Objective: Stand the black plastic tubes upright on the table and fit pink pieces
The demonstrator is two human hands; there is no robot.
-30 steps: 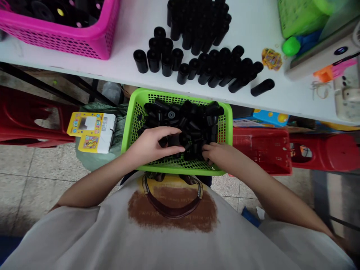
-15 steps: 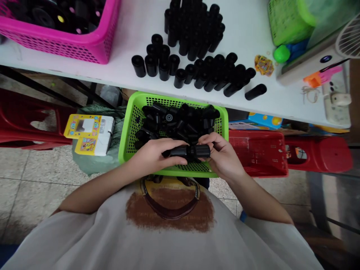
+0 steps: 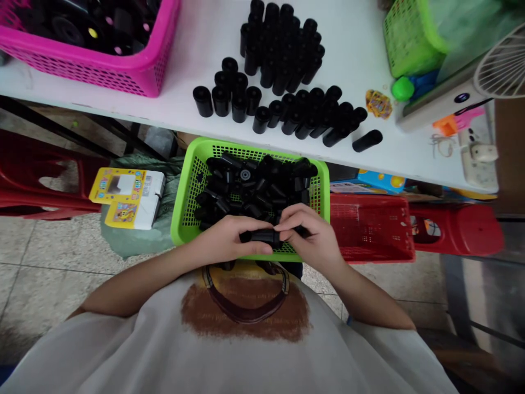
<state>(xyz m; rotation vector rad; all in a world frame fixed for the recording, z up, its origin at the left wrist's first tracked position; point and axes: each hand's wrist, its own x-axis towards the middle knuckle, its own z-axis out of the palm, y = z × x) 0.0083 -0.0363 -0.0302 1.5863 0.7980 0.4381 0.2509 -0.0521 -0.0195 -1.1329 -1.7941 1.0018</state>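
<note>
Over the near side of a green basket (image 3: 176, 216), my left hand (image 3: 223, 239) is closed around a black plastic tube (image 3: 262, 236) that lies roughly level. My right hand (image 3: 314, 239) pinches the tube's right end between thumb and fingers. Part of a black piece shows under the right fingers; whether it is one with the tube I cannot tell. Loose black plastic parts (image 3: 254, 191) fill the basket just beyond both hands. On the white table (image 3: 197, 33) many similar black tubes (image 3: 283, 60) stand upright in groups, and one tube (image 3: 367, 140) leans at the right end.
A pink basket (image 3: 159, 65) of black parts sits at the table's left. Toward the right are a fan (image 3: 447, 101), a green ball (image 3: 402, 88), and another green basket (image 3: 410, 44). A red basket (image 3: 369, 227) is beside the green one; yellow-white packaging (image 3: 127, 197) lies left.
My right hand has slid left along the tube, its fingertips now near my left hand. Less of the tube shows at the right. The whole view has shifted slightly.
</note>
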